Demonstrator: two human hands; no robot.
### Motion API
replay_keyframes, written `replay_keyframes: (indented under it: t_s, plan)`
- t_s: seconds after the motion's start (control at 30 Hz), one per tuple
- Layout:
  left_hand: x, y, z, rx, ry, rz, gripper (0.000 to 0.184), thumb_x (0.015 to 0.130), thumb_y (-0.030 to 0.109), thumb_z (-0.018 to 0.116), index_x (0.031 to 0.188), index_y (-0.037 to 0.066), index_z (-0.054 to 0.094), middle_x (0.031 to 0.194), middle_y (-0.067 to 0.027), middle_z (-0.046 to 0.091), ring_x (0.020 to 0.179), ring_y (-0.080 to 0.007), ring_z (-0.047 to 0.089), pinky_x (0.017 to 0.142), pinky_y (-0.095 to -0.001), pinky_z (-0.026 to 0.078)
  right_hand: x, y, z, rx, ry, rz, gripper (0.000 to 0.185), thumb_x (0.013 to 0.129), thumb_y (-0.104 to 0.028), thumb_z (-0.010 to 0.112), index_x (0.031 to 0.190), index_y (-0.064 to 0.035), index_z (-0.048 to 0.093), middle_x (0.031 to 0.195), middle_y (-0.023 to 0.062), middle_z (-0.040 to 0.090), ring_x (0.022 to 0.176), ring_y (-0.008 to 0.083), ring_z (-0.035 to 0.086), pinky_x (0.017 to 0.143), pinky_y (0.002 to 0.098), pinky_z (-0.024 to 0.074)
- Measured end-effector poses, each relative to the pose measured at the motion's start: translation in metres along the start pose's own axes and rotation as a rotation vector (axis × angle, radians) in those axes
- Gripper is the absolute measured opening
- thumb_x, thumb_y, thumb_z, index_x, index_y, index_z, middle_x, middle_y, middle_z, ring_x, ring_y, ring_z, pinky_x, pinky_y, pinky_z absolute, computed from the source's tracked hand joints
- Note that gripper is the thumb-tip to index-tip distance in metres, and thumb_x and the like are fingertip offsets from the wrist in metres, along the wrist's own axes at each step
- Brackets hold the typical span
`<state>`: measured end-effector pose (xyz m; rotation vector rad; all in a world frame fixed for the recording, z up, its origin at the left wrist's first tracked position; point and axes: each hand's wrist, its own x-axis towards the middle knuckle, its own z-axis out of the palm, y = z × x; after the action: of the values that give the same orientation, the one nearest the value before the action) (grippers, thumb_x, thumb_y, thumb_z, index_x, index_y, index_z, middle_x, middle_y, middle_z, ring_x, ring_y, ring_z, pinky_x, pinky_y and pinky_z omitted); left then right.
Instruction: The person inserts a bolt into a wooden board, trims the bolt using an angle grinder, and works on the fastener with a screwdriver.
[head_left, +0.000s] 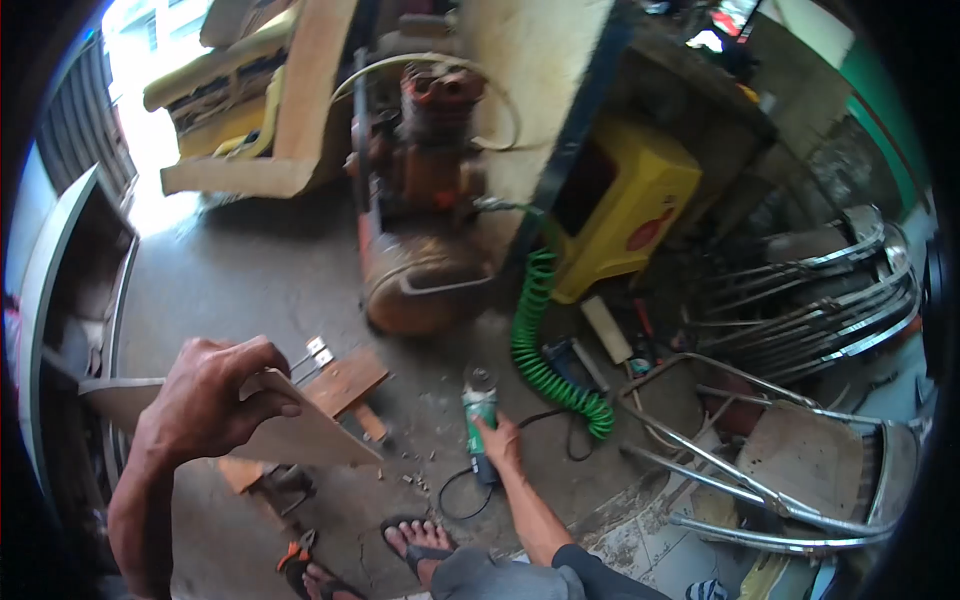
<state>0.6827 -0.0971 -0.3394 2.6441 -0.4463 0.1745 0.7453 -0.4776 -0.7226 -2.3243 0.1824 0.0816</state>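
Note:
My left hand (205, 405) is closed on the upper edge of a thin, pale wooden board (310, 432), which stands tilted at the left. On the floor in front of me lies a green angle grinder (478, 415) with a silver head and a black cord. My right hand (502, 446) has its fingers wrapped round the grinder's body. Beyond the board, a brown wood block (347, 380) rests near a small metal fitting (319, 351). Orange-handled pliers (297, 552) lie by my feet.
A rusty air compressor (425, 270) stands ahead, with a coiled green hose (535, 330) running to the right. Behind the hose is a yellow cabinet (635, 200). Metal-framed chairs (800, 460) crowd the right side. An upholstered frame (240, 175) stands at the back left.

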Motion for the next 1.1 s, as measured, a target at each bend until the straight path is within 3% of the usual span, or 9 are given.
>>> replay_keyframes:
  t_s: [0.1,0.2,0.33,0.47,0.6,0.73,0.93,1.07,1.1]
  plan:
    - [0.011,-0.01,0.012,-0.08,-0.03,-0.103,0.032,0.075,0.022,0.088,0.089,0.002,0.067,0.073,-0.0186,0.07,0.071,-0.0364,0.071,0.062,-0.0407,0.053,-0.003,0.005,-0.001,-0.127,-0.046,-0.015,0.063,0.088,-0.056,0.069,0.126,-0.006,0.066,0.11,0.0272,0.07,0.105,0.0445,0.067,0.089,0.0497,0.0522]
    - [0.014,-0.01,0.018,-0.113,-0.026,-0.212,0.034,0.076,0.023,0.088,0.087,-0.001,0.067,0.073,-0.0221,0.068,0.072,-0.0386,0.071,0.063,-0.0415,0.053,-0.019,0.005,-0.009,-0.178,0.143,-0.103,0.071,0.089,-0.055,0.07,0.127,0.0042,0.062,0.116,0.0293,0.068,0.111,0.0472,0.063,0.096,0.0533,0.0485]
    - [0.017,-0.007,0.017,-0.083,-0.034,-0.227,0.036,0.077,0.024,0.087,0.084,-0.003,0.065,0.071,-0.0229,0.066,0.07,-0.0418,0.068,0.062,-0.0433,0.052,-0.045,-0.001,-0.054,-0.117,0.129,-0.026,0.07,0.09,-0.051,0.07,0.127,0.0083,0.06,0.121,0.0311,0.066,0.116,0.0477,0.061,0.1,0.0531,0.0471]
    - [0.012,-0.029,0.026,-0.105,0.048,-0.134,0.037,0.077,0.029,0.086,0.08,0.0,0.064,0.069,-0.0225,0.065,0.069,-0.0432,0.067,0.062,-0.0452,0.052,-0.092,0.027,-0.07,-0.2,0.193,0.009,0.06,0.091,-0.045,0.07,0.13,0.0002,0.062,0.117,0.025,0.069,0.109,0.0434,0.065,0.096,0.0494,0.051]
    - [0.006,-0.005,0.026,-0.01,0.176,-0.117,0.035,0.077,0.03,0.085,0.081,0.003,0.064,0.071,-0.0213,0.067,0.069,-0.0413,0.069,0.063,-0.0478,0.053,-0.128,0.018,-0.1,-0.082,0.134,0.067,0.044,0.093,-0.04,0.068,0.12,-0.0054,0.068,0.111,0.0228,0.07,0.103,0.0411,0.067,0.091,0.0491,0.0528]
    - [-0.001,-0.009,0.053,0.032,0.321,0.025,0.032,0.079,0.03,0.082,0.077,0.006,0.061,0.068,-0.0164,0.067,0.063,-0.0372,0.068,0.06,-0.0477,0.052,-0.137,0.015,-0.095,0.104,0.422,-0.066,0.024,0.098,-0.034,0.066,0.106,-0.0119,0.069,0.09,0.0168,0.069,0.085,0.0387,0.066,0.076,0.0508,0.053]
    - [0.013,-0.019,0.072,0.027,0.351,0.042,0.027,0.084,0.031,0.077,0.082,0.008,0.062,0.07,-0.0151,0.068,0.066,-0.0364,0.068,0.059,-0.049,0.051,-0.136,-0.002,-0.147,0.006,0.295,0.049,0.034,0.102,-0.042,0.06,0.105,-0.0094,0.07,0.096,0.0174,0.07,0.088,0.0377,0.066,0.077,0.0481,0.0529]
    - [0.016,-0.008,0.061,0.058,0.355,-0.031,0.024,0.082,0.025,0.076,0.083,0.008,0.059,0.074,-0.0156,0.069,0.071,-0.0383,0.069,0.063,-0.0507,0.051,-0.116,-0.026,-0.177,-0.172,0.208,-0.109,0.035,0.103,-0.043,0.059,0.107,-0.01,0.072,0.109,0.0186,0.07,0.096,0.038,0.067,0.081,0.0488,0.0519]
    - [0.019,-0.009,0.06,0.053,0.349,-0.031,0.024,0.082,0.025,0.076,0.083,0.008,0.059,0.074,-0.0156,0.069,0.071,-0.0383,0.069,0.063,-0.0507,0.051,-0.101,-0.026,-0.183,-0.269,0.135,-0.008,0.031,0.094,-0.037,0.067,0.112,-0.0119,0.071,0.104,0.022,0.069,0.098,0.0425,0.067,0.088,0.05,0.0532]
